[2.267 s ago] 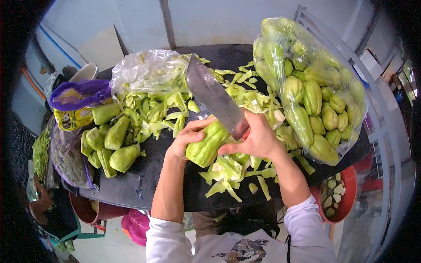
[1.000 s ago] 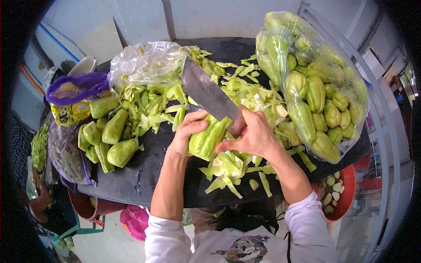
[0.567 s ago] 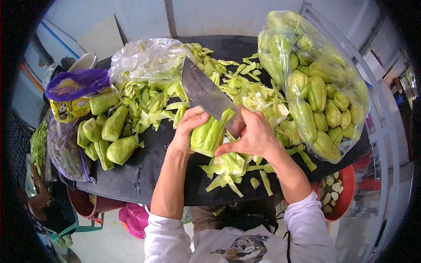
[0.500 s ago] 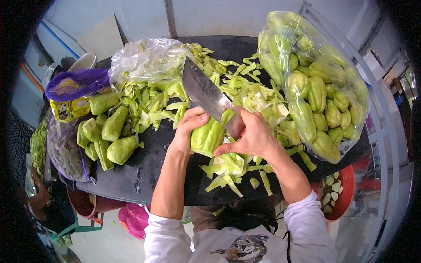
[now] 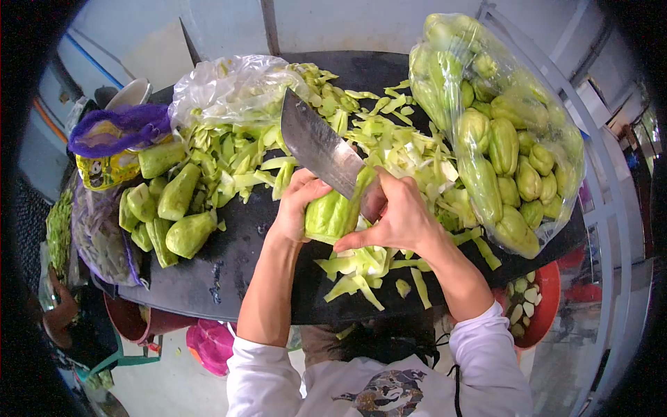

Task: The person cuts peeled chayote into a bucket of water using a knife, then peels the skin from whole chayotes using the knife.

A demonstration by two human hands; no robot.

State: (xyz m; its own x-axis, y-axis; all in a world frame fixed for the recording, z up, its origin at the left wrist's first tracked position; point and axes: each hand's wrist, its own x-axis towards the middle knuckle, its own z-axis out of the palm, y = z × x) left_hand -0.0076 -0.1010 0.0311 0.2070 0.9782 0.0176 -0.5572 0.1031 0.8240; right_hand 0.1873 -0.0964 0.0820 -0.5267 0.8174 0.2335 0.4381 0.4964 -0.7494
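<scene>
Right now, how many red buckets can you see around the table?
2: a dark red bucket at the near left of the table; a bright red bucket holding pale pieces at its right. More may be hidden underneath.

Head view, facing forward and down, hands (image 5: 404, 217) near; dark corners hard to read

My left hand (image 5: 295, 203) holds a chayote (image 5: 330, 217); my right hand (image 5: 403, 212), beside it, holds the knife (image 5: 316, 139), its blade reaching past my left hand. Peels (image 5: 365, 264) lie beneath and beyond both hands on the table (image 5: 182, 286). Left of my left hand sit more chayotes (image 5: 189, 235), then a net (image 5: 104, 240). Right of my right hand lies a bag (image 5: 455, 101), a bucket (image 5: 550, 306) below.
</scene>
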